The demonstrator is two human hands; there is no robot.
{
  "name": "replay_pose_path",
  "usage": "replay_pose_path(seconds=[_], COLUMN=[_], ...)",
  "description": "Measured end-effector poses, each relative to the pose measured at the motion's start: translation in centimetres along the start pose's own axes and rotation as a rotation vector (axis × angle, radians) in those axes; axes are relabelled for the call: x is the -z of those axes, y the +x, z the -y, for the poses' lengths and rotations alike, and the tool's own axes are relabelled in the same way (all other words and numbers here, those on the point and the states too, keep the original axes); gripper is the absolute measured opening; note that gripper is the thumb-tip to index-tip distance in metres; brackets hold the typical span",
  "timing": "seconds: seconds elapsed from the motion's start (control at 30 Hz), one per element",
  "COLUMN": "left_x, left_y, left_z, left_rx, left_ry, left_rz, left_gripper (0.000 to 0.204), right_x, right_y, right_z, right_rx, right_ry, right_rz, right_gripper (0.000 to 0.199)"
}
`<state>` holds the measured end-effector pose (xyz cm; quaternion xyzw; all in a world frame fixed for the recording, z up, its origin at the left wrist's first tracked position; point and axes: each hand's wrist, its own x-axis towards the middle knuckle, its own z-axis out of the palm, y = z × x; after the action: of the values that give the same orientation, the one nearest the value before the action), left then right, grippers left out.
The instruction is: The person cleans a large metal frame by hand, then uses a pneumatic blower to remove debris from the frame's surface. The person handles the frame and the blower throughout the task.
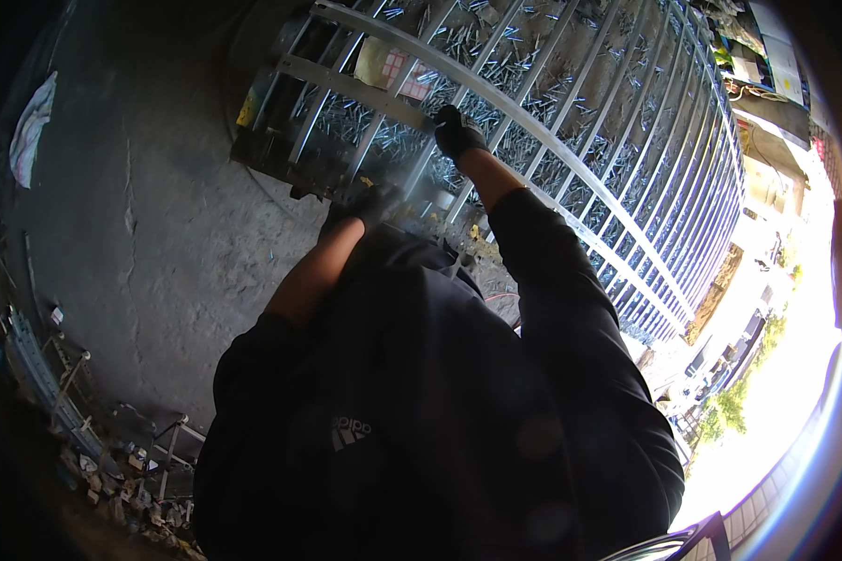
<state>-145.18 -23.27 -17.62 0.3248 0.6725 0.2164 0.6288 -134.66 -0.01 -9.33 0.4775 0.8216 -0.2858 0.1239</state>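
The right hand (458, 134) is curled at the end of a flat bar (365, 93), which lies across the metal frame (468, 77); the left hand (370, 206) is blurred. What either pinches, I cannot tell. Slipping could cause cuts from loose metal pieces (508, 142).

Room btwn metal bars (311, 125), long rail (571, 161) cuts x-wise

Pale sheet (34, 131), scattered rubble (154, 511), green foliage (726, 411)
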Motion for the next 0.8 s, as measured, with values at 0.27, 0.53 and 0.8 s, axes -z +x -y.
replay_pose_path(seconds=[0.27, 0.53, 0.8], left_x=[1.1, 6.3, 10.8], left_y=[-0.6, -5.2, -7.9], left_z=[-1.2, -5.6, -8.3], left_rx=[-0.141, 0.116, 0.104], left_ry=[0.14, -0.811, -1.063], left_rz=[-0.036, -0.099, -0.029], left_gripper=[0.036, 0.053, 0.068], right_x=[-0.5, 1.5, 1.0], right_y=[0.9, 0.5, -0.6], right_z=[-0.6, 0.3, 2.0], right_rx=[0.044, 0.056, 0.076], right_ry=[-0.089, -0.421, -0.45], right_rz=[0.126, 0.18, 0.179], right_gripper=[0.038, 0.06, 0.042])
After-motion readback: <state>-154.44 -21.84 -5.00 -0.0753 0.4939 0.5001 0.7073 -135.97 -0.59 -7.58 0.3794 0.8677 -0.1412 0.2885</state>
